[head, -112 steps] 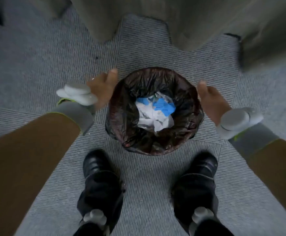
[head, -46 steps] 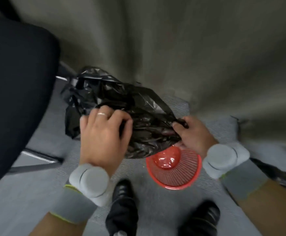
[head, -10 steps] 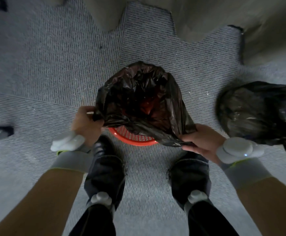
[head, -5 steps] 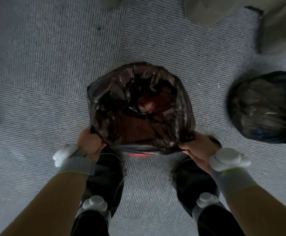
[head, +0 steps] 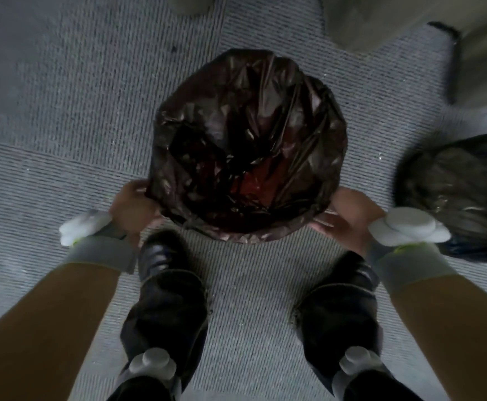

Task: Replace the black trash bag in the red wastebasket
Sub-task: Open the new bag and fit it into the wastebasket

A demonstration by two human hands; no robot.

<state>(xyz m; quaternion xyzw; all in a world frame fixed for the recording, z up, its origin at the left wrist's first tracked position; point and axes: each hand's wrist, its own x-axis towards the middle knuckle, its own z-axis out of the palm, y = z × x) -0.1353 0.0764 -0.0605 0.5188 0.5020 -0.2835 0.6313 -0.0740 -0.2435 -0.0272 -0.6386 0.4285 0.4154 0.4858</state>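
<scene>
- Black trash bag (head: 248,146), the fresh liner, sits at the frame's centre, draped over the red wastebasket (head: 251,183), whose rim is hidden; red shows only through the film.
- At 8 o'clock of the bag, the left hand (head: 133,206) is closed on the bag's edge; at 4 o'clock, the right hand (head: 349,215) lies against the edge, fingers looser, grip unclear.
- Step in hand, I judge: pulling the mouth down over the rim. Next: seat the edge all round and press the film inward.
- Liner holds nothing visible.
- At 3 o'clock, well apart, the full old bag (head: 456,195) rests on the carpet (head: 77,111), contents hidden.
</scene>
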